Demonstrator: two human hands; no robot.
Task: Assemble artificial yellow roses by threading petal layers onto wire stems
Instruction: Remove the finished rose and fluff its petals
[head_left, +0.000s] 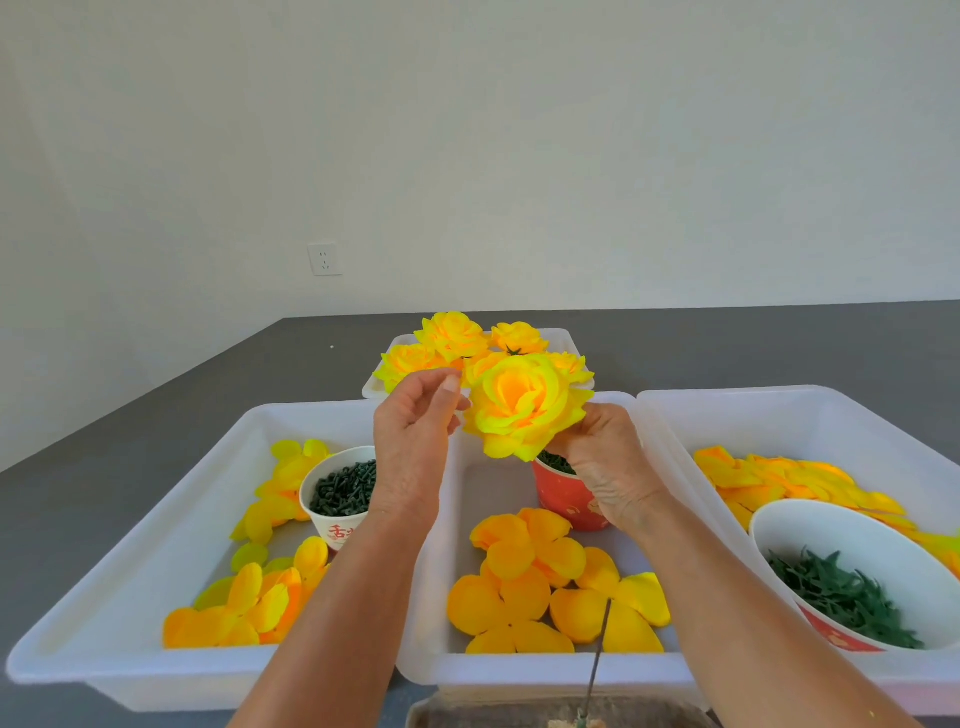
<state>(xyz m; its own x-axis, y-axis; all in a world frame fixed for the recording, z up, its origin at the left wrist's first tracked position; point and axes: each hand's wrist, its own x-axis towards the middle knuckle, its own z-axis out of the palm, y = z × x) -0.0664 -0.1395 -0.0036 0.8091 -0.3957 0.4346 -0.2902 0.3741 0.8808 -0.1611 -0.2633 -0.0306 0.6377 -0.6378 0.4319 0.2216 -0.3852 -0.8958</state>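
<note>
Several finished roses (452, 338) already sit heaped in the far tray (566, 338), so I judge the batch well begun but far from done. My right hand (608, 462) grips another full-looking rose (522, 410) from beneath, raised over the middle tray (519, 670); I cannot see its stem. My left hand (415, 431) is beside the bloom, its curled fingers and thumb at the outer petals, though I cannot tell whether they pinch one. Plenty is left: loose petal layers (545, 582) lie in the middle tray, more in the left tray (130, 519) and the right tray (810, 410). Cups of dark green parts (345, 488) and a bowl of green pieces (841, 592) look well stocked. A thin wire (600, 654) stands near the front edge.
</note>
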